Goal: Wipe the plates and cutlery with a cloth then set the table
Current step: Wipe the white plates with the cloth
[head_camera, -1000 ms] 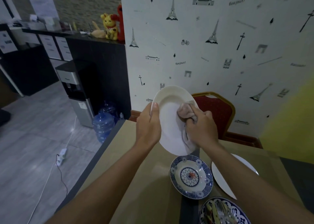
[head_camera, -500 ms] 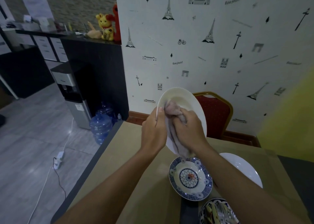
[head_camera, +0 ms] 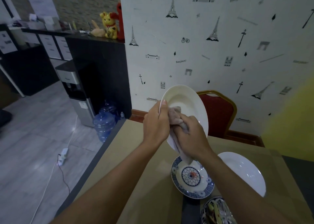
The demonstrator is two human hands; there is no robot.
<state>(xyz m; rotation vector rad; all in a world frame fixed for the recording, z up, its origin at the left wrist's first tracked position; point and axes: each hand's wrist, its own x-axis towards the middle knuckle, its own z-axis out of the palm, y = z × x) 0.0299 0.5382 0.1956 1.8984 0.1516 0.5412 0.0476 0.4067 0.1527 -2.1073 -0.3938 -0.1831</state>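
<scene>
Only the head view here, so: the oval white plate [head_camera: 186, 103] is held up on edge over the table [head_camera: 136, 164], long axis tilted from upper left to lower right, hollow face turned toward the camera. Its left rim is pinched by the left hand [head_camera: 155, 125], thumb hooked over the front; the fingers behind are hidden. The cloth [head_camera: 175, 117] is bunched up in the right hand [head_camera: 190, 136], fingers curled round it, and pressed onto the plate's face right beside that thumb. So the bare part of the face lies up and to the right of the cloth, and that's probably where the next swipe gets taken. Right below, the cloth's tail is dangled over a blue patterned plate [head_camera: 192, 188]; whether it's touched can't be told. A second white plate [head_camera: 244, 172] is set just to the right, a cutlery dish [head_camera: 217, 212] sits at the bottom edge, and a red chair [head_camera: 219, 115] is tucked behind.
</scene>
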